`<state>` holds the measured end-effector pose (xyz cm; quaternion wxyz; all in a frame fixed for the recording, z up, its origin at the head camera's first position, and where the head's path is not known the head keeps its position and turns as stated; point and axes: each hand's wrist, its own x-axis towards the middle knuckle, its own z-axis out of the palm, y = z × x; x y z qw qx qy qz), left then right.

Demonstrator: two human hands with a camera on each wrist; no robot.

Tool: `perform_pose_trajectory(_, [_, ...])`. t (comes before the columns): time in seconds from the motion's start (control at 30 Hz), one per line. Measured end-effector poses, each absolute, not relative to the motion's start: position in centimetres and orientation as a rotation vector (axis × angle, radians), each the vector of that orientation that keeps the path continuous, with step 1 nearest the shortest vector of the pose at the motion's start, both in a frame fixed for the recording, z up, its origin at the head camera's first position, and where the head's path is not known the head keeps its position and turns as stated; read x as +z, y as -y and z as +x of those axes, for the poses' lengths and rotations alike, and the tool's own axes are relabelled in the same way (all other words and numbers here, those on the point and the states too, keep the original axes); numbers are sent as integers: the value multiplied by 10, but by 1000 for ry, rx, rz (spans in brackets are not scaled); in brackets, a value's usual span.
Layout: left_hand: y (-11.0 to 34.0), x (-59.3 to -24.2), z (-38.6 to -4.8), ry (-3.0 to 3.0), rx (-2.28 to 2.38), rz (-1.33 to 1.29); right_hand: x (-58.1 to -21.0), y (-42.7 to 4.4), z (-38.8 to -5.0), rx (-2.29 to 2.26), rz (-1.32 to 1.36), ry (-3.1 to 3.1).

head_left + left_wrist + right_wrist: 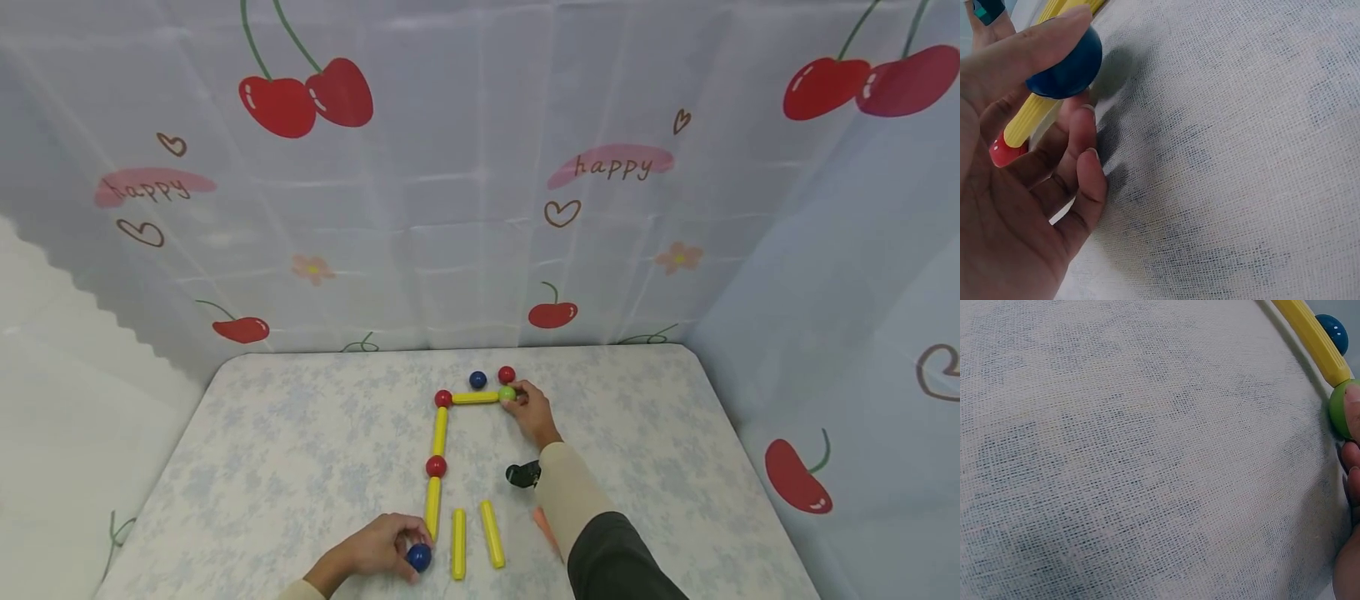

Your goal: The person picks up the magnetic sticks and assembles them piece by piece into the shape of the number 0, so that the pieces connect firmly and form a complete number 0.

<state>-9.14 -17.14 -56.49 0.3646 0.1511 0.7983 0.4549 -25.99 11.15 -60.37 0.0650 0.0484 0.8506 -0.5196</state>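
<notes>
My left hand (375,546) pinches a dark blue ball (419,557) between thumb and fingers, beside the lower end of a yellow rod (432,507). Its thumb lies across the blue ball (1079,72) in the left wrist view. At the back, my right hand (534,415) pinches a green ball (507,393) at the right end of another yellow rod (476,398). In the right wrist view the green ball (1339,412) meets the rod's tip. A red ball (443,398) forms the corner, and a second red ball (436,467) joins the two upright rods.
Two loose yellow rods (458,544) lie right of the left hand. Behind the top rod are a blue ball (477,380) and a red ball (506,374). A black object (522,474) and an orange piece (546,529) lie by the right sleeve, partly covered.
</notes>
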Motion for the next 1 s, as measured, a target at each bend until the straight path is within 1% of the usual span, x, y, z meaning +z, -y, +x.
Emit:
perform_pose_trajectory(0.27, [170, -570, -92, -2036, 1238, 373, -601, -108, -258, -1554, 142, -2593])
perform_pose_trajectory(0.5, [164, -572, -86, -2087, 1289, 380, -605, -110, -260, -1557, 128, -2599])
perform_pose_trajectory(0.7, [159, -574, -78, -2247, 1195, 434, -604, -112, -261, -1565, 126, -2599])
perform_pose_trajectory(1.0, [159, -582, -78, -2247, 1155, 390, -602, -111, -260, -1560, 135, -2592])
